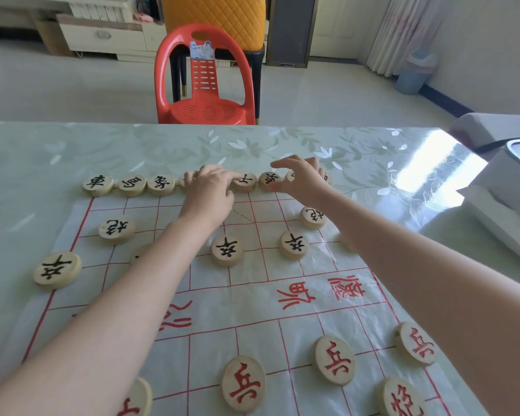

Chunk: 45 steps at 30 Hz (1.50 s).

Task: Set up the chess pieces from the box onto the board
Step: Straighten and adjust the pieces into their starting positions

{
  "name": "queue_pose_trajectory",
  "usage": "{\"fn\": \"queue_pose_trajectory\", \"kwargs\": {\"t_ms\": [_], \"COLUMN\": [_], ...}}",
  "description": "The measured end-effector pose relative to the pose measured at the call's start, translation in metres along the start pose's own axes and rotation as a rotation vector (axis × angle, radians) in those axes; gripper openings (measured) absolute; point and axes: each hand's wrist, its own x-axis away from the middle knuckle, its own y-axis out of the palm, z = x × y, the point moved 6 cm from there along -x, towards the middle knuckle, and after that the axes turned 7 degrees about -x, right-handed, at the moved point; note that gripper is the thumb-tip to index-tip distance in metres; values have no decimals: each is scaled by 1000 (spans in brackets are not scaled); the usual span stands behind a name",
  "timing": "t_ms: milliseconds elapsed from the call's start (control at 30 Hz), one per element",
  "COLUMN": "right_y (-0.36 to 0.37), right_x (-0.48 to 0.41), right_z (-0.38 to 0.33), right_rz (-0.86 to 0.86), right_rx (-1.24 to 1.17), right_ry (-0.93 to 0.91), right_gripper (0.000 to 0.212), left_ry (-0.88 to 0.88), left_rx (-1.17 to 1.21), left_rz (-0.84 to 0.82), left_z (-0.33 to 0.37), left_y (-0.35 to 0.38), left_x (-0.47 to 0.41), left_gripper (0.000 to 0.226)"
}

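Left hand (207,193) flat-fingered on far row (161,185), right hand (302,180) grip unclear; floral table (282,142), red chair (204,85) beyond.

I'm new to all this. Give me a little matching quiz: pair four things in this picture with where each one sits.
Things:
1. red chair
2. black-lettered pieces
3. red-lettered pieces
4. white appliance

Places:
A. near half of the board
B. by the right edge of the table
C. on the floor beyond the table
D. far half of the board

Pairs: 1-C, 2-D, 3-A, 4-B.
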Motion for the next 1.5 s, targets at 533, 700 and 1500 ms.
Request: {"fn": "queue_pose_trajectory", "kwargs": {"t_ms": [533, 700, 1500], "right_y": [11, 14, 33], "right_x": [-9, -7, -14], "right_z": [-11, -13, -48], "right_rz": [-38, -53, -196], "right_rx": [206, 172, 163], "right_ry": [38, 44, -142], "right_gripper": [39, 46, 56], "left_ry": [156, 106, -48], "left_rx": [-178, -136, -188], "left_rz": [-80, -105, -144], "left_z": [14, 13, -67], "left_y": [16, 17, -16], "left_x": [3, 0, -13], "left_gripper": [57, 58, 54]}}
